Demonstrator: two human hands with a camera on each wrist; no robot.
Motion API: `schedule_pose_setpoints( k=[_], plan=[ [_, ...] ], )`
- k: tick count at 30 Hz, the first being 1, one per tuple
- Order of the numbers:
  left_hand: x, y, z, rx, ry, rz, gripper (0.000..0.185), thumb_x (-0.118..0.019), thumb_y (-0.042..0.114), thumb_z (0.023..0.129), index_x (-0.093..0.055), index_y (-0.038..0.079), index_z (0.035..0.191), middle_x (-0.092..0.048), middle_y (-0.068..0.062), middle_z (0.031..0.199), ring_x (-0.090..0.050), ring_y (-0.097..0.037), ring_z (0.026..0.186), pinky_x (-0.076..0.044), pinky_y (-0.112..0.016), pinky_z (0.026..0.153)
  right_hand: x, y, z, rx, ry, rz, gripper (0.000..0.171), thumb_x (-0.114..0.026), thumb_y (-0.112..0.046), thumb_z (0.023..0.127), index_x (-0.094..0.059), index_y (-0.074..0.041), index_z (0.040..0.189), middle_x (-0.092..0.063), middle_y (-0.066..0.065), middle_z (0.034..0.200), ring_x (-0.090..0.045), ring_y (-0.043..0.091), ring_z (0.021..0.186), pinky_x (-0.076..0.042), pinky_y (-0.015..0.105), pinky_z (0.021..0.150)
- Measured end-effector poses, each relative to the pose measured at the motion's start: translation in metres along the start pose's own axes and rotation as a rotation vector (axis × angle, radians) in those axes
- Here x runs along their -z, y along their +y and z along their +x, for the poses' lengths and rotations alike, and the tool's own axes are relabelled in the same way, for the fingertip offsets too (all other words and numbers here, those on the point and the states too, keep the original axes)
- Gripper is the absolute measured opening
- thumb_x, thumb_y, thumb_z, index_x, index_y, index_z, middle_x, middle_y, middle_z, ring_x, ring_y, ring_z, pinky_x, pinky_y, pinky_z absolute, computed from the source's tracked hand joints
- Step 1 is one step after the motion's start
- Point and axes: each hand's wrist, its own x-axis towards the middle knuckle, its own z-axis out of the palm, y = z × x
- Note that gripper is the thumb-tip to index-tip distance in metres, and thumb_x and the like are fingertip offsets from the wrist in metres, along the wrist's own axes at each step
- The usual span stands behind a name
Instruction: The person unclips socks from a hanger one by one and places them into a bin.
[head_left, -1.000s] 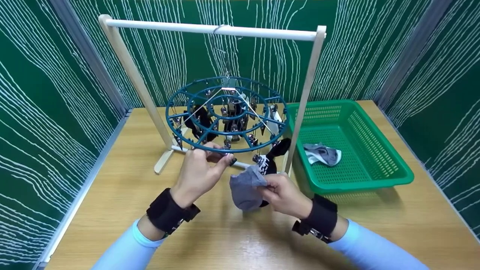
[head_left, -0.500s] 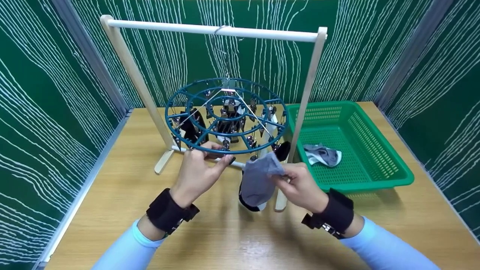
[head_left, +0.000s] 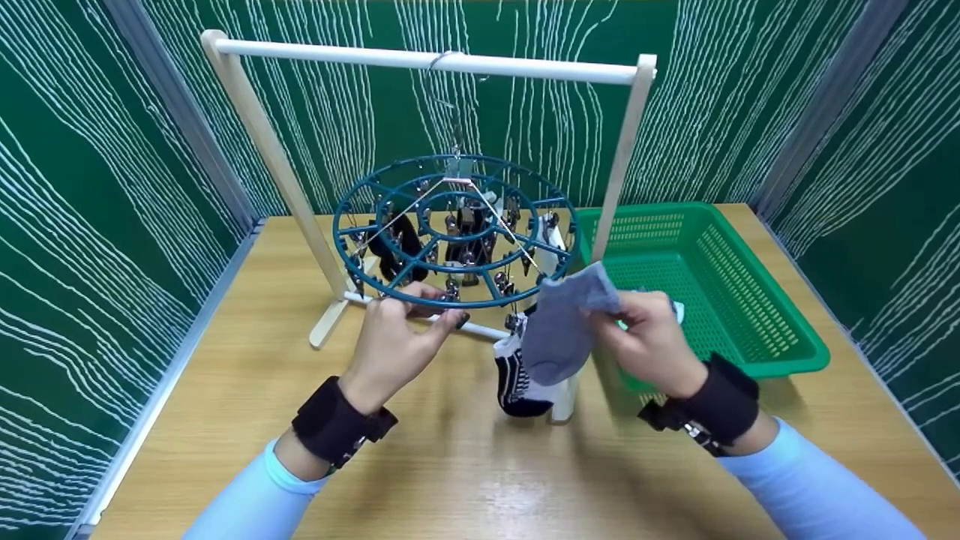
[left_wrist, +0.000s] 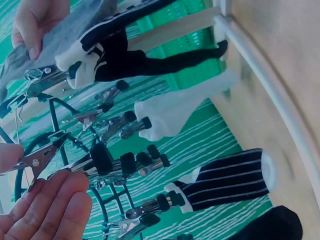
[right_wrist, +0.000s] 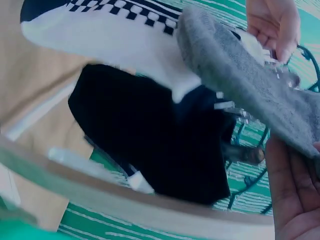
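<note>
A wooden table [head_left: 465,480] holds a pale wooden rack [head_left: 420,60], and from its top bar hangs a round teal clip hanger [head_left: 454,229]. To the right sits a green basket [head_left: 757,300].

Judged from how things lie, the unpegging looks partly done: one grey sock [head_left: 568,326] is off its clip and held in the air between the hanger and the basket, just at the basket's near left corner, not yet dropped in. Several socks are left on the clips, among them a black and white striped sock [head_left: 516,379] hanging at the front.

The right hand [head_left: 651,341] pinches the grey sock's upper edge with curled fingers. The left hand [head_left: 397,341] pinches a metal clip [left_wrist: 37,160] at the hanger's front rim.

The head view shows the whole layout. The left wrist view alone shows, from below, a white sock [left_wrist: 180,112] and a dark pinstriped sock [left_wrist: 227,180] pegged further round the ring. The right wrist view gives only a close, blurred look at the grey sock against the dark ones.
</note>
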Motion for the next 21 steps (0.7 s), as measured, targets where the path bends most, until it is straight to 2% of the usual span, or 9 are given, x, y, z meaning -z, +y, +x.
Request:
schedule_pose_setpoints(
  k=[2, 5, 9, 15, 21],
  plan=[
    [0.000, 0.001, 0.000, 0.008, -0.004, -0.004, 0.023, -0.082, 0.015, 0.098, -0.075, -0.003, 0.111, -0.082, -0.014, 0.106, -0.080, -0.024, 0.093, -0.066, -0.049, 0.088, 0.006, 0.000, 0.002, -0.013, 0.013, -0.005, 0.022, -0.062, 0.028, 0.084, -0.074, 0.010, 0.083, -0.074, 0.023, 0.073, -0.064, -0.006, 0.071, -0.056, 0.010, 0.063],
    [0.000, 0.002, 0.000, 0.018, -0.010, -0.017, 0.023, -0.083, 0.015, 0.098, -0.075, -0.002, 0.112, -0.082, -0.014, 0.107, -0.080, -0.025, 0.095, -0.066, -0.048, 0.088, 0.015, 0.000, 0.005, -0.038, 0.034, -0.045, 0.021, -0.063, 0.026, 0.086, -0.075, 0.009, 0.082, -0.066, 0.015, 0.064, -0.052, -0.008, 0.062, -0.046, 0.009, 0.054],
    [0.000, 0.001, 0.000, 0.029, -0.016, -0.031, 0.024, -0.083, 0.015, 0.098, -0.075, -0.002, 0.113, -0.082, -0.015, 0.109, -0.081, -0.026, 0.096, -0.066, -0.051, 0.090, 0.030, 0.002, 0.010, -0.071, 0.058, -0.106, 0.021, -0.065, 0.024, 0.088, -0.074, 0.007, 0.080, -0.054, 0.003, 0.059, -0.037, -0.007, 0.054, -0.031, 0.016, 0.046],
    [-0.001, 0.001, 0.000, 0.010, -0.006, -0.012, 0.023, -0.083, 0.015, 0.097, -0.075, -0.002, 0.112, -0.081, -0.016, 0.110, -0.080, -0.027, 0.096, -0.066, -0.051, 0.091, 0.051, 0.005, 0.017, -0.097, 0.092, -0.143, 0.020, -0.061, 0.023, 0.086, -0.074, 0.009, 0.079, -0.067, -0.011, 0.069, -0.049, -0.008, 0.053, -0.039, 0.011, 0.046],
    [-0.001, 0.001, 0.000, -0.018, 0.000, 0.015, 0.024, -0.082, 0.014, 0.098, -0.075, -0.003, 0.112, -0.080, -0.018, 0.111, -0.079, -0.029, 0.099, -0.065, -0.049, 0.091, 0.069, 0.009, 0.024, -0.149, 0.120, -0.144, 0.018, -0.061, 0.022, 0.087, -0.075, 0.012, 0.082, -0.061, -0.020, 0.065, -0.041, -0.009, 0.049, -0.030, 0.015, 0.042]
  ],
)
